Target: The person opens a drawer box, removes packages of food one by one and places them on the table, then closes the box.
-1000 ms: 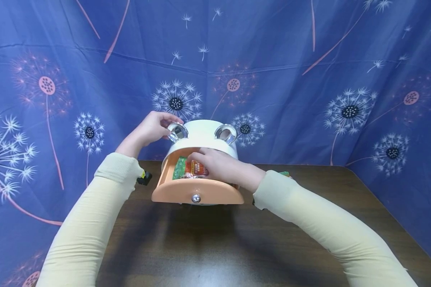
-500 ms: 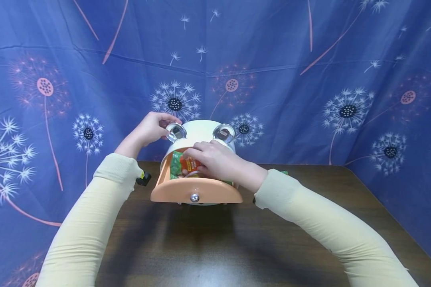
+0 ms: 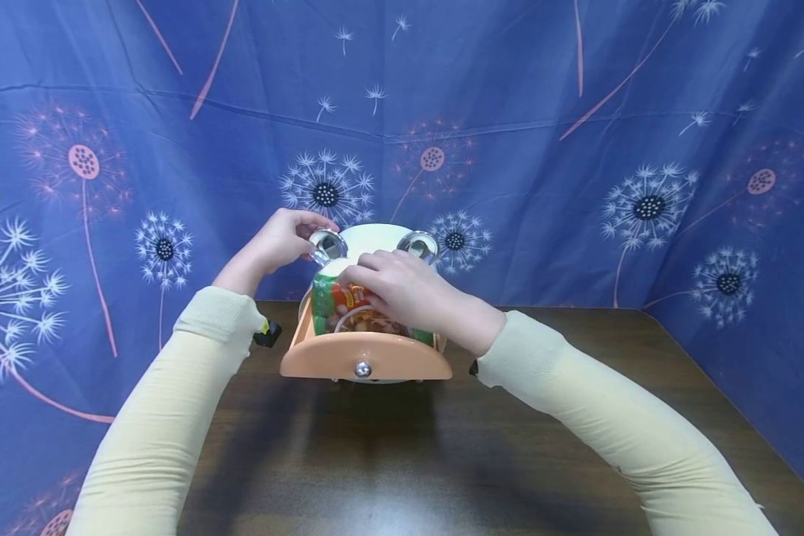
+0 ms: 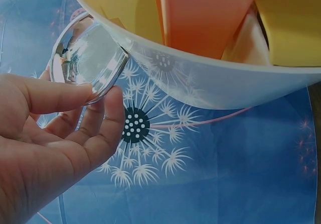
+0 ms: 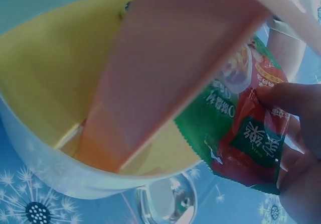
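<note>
Red and green, the packet [image 3: 364,316] rises from the jutting orange drawer [image 3: 402,359], its foot hidden behind the drawer's front, as your right hand [image 3: 402,292] pinches its upper part, thumb on the printed face. Your left hand [image 3: 276,242] grips the rim of a silver disc [image 3: 328,246] on the white box [image 3: 371,237]. Beyond your dark wooden table [image 3: 543,461] hangs a blue curtain [image 3: 536,208] printed with dandelions.

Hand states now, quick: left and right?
Left hand: holding a chrome eye.
Right hand: holding the packet.
</note>
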A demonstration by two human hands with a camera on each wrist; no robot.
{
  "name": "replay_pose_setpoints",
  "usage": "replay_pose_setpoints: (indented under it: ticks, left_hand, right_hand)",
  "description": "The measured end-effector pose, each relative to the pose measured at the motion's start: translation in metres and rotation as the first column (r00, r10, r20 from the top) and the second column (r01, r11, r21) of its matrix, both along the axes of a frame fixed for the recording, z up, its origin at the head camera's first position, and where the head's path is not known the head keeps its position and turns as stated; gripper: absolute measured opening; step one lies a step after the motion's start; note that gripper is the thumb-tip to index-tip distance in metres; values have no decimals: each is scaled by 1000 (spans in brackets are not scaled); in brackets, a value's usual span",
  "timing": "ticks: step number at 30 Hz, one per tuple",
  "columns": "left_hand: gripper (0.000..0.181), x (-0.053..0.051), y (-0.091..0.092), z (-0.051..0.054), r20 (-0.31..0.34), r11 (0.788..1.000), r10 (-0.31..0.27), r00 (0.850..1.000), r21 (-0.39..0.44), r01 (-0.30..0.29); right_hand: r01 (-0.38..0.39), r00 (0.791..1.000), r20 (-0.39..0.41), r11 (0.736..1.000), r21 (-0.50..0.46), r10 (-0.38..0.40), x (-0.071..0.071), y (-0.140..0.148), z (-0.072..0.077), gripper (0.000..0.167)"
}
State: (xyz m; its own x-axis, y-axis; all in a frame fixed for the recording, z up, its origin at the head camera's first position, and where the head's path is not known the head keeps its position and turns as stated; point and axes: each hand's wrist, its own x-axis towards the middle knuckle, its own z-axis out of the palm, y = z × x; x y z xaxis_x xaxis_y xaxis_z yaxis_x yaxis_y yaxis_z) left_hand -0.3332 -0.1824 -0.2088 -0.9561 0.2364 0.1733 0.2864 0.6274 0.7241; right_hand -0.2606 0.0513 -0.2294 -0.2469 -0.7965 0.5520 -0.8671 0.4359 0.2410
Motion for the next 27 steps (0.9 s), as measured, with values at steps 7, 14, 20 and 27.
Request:
replay_pose_setpoints:
  ticks: [7, 14, 20, 27]
  left_hand:
    - [49, 2, 1, 1, 6, 1000, 2, 1000, 10, -2]
    - [50, 3, 1, 1, 5, 1000, -1, 1000, 15, 1]
    - [49, 4, 2, 0, -4, 1000, 2, 1000, 24, -2]
    - [48, 3, 2, -1, -14, 999, 14, 1000, 29, -13]
  right_hand:
    - [-14, 999, -31, 999, -46, 12, 7, 3, 10, 26]
    - [-42, 996, -77, 994, -101, 35, 10, 7, 21, 23]
    - [-58, 991, -126, 990, -132, 41, 13, 12, 31, 21]
    - [-37, 987, -158, 986, -160, 11, 15, 22, 43, 20]
